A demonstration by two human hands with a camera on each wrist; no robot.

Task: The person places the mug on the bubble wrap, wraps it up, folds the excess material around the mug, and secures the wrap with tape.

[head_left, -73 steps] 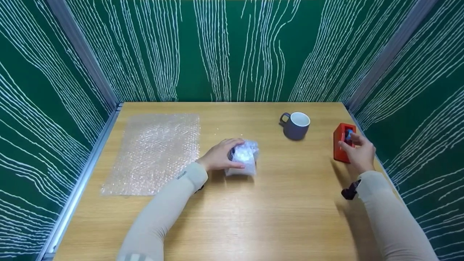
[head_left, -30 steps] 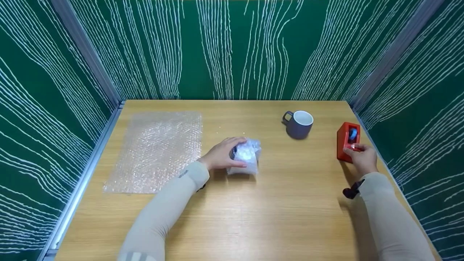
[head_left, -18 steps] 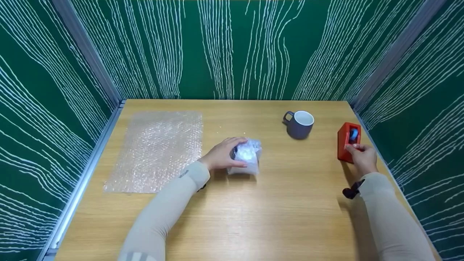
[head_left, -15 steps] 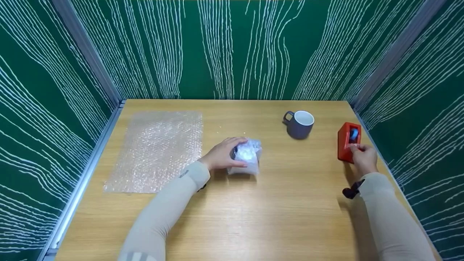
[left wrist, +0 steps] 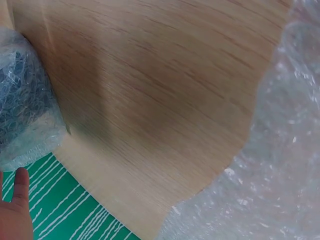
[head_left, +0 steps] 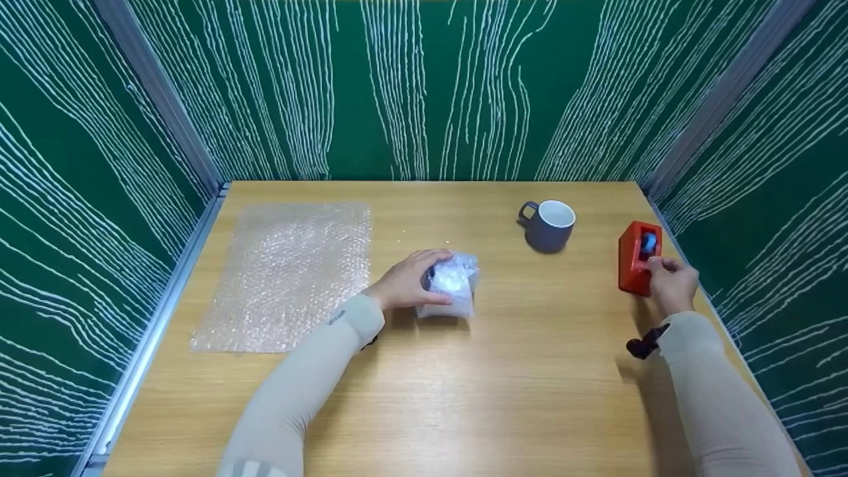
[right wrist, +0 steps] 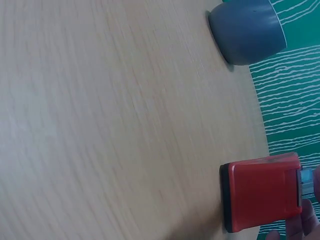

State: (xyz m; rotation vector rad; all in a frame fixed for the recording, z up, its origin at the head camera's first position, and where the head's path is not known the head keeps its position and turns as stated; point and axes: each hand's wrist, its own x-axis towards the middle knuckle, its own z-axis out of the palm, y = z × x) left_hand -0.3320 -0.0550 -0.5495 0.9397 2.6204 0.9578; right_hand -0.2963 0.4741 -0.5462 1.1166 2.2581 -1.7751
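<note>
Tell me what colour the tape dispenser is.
The tape dispenser is red, with a black base along its bottom; the right wrist view shows this best.

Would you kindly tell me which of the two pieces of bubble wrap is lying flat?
The large sheet on the left side of the table; the small bundle near the middle is instead wrapped around something dark.
</note>
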